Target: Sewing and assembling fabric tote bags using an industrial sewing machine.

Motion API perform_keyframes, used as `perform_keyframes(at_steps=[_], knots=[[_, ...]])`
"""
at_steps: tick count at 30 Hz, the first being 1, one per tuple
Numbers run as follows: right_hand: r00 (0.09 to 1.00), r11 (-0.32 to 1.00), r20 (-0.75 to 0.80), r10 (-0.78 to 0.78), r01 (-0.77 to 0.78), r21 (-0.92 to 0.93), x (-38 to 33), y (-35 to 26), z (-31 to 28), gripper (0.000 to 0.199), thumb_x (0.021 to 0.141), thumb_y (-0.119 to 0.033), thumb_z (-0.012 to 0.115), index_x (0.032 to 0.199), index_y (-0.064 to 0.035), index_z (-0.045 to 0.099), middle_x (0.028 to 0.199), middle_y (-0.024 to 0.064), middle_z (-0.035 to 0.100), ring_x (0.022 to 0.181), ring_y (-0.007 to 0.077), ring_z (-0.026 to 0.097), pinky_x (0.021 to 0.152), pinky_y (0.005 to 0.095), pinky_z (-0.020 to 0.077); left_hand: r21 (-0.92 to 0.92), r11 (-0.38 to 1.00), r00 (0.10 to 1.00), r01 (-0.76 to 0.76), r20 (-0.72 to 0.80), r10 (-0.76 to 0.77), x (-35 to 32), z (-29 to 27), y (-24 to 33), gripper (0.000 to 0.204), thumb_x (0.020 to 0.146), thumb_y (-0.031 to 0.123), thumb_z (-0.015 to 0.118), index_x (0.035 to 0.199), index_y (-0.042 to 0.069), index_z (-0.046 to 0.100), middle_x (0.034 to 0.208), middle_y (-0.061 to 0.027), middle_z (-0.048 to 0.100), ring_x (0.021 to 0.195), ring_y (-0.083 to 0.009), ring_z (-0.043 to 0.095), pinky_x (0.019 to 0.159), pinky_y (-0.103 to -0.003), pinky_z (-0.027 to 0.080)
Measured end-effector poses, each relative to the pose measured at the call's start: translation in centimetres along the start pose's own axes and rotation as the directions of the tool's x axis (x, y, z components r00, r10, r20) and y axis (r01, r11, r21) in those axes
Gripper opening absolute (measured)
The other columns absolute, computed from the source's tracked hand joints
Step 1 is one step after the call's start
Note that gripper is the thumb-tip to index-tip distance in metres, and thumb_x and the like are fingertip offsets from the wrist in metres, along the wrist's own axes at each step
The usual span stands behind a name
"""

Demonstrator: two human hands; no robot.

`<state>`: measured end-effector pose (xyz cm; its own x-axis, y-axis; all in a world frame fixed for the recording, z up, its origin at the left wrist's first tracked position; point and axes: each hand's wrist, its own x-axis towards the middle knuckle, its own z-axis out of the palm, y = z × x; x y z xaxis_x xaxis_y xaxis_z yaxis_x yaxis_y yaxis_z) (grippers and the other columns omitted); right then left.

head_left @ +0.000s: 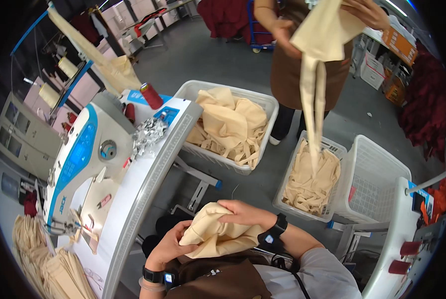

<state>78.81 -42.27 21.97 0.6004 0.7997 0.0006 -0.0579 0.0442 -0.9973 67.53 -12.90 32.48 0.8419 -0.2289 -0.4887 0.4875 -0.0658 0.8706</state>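
Over the person's lap, 1 bunched piece of cream cloth (225, 236) lies between the left hand (170, 244) and the right hand (245, 214). The left fingers are clamped on its left edge, thumb against the fabric; the right fingers pinch its upper edge. The cloth's longer axis runs roughly left to right, from the left fingers toward the right wrist, though folds blur its true shape. Of the 2 hands, the left is nearer the worktop (111, 236), which stands to the left, apart from the cloth.

On that worktop is a white and blue sewing machine (91, 154), with a dark red thread cone (151, 96) at the far end. Ahead, a white basket (270, 107) holds a heap of cream pieces. To its right, a 2nd basket (281, 202) holds more, just beside a 3rd basket (377, 149).

Farther off, a co-worker (307, 77) in a brown apron holds up another cream piece (322, 37), its 2 long straps hanging above the 2nd basket.
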Motion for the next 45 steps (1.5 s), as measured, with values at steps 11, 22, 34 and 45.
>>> perform_keyframes(at_steps=[11,22,34,45], knots=[[0.976,0.79,0.04,0.216,-0.199,0.58,3.3,-5.9,3.7,0.041,0.105,-0.013,0.061,0.14,0.0063,0.07,0.131,0.0128,0.079,0.121,0.0237,0.076,0.108,0.0352,0.0574,-0.012,0.995,0.979,-0.095,0.182,0.095,-3.0,-3.0,-1.9,0.069,0.097,0.006,0.089,0.158,0.002,0.057,0.138,-0.001,0.074,0.126,-0.0083,0.066,0.108,-0.029,0.056],[0.983,0.694,0.037,0.179,-0.152,0.704,7.9,-4.6,5.7,0.05,0.109,-0.027,0.064,0.146,0.0065,0.065,0.14,0.0159,0.075,0.129,0.0228,0.073,0.113,0.0352,0.0564,-0.532,0.734,0.906,-0.422,-0.217,0.363,-5.6,-5.4,-3.6,0.108,0.084,-0.005,0.09,0.175,0.001,0.033,0.165,-0.0131,0.059,0.149,-0.0247,0.061,0.124,-0.038,0.051],[0.992,0.933,-0.125,0.023,0.024,0.358,8.4,1.6,-1.4,0.043,0.107,-0.01,0.067,0.147,0.0061,0.063,0.136,0.0107,0.075,0.128,0.0189,0.071,0.114,0.0343,0.0529,-0.335,0.859,0.92,-0.386,-0.207,0.333,-1.2,-6.8,-1.6,0.087,0.097,-0.005,0.08,0.172,0.002,0.038,0.139,-0.0068,0.07,0.132,-0.0161,0.07,0.119,-0.032,0.053],[0.996,0.993,-0.041,0.073,-0.069,0.098,8.8,-0.6,-0.1,0.033,0.099,-0.005,0.082,0.129,-0.0012,0.07,0.119,0.0005,0.071,0.112,0.0106,0.068,0.099,0.0283,0.0538,-0.35,0.877,0.944,-0.33,-0.151,0.295,3.0,-7.9,-0.8,0.075,0.097,-0.01,0.075,0.166,0.004,0.05,0.133,-0.0055,0.071,0.128,-0.0147,0.07,0.115,-0.031,0.055]])
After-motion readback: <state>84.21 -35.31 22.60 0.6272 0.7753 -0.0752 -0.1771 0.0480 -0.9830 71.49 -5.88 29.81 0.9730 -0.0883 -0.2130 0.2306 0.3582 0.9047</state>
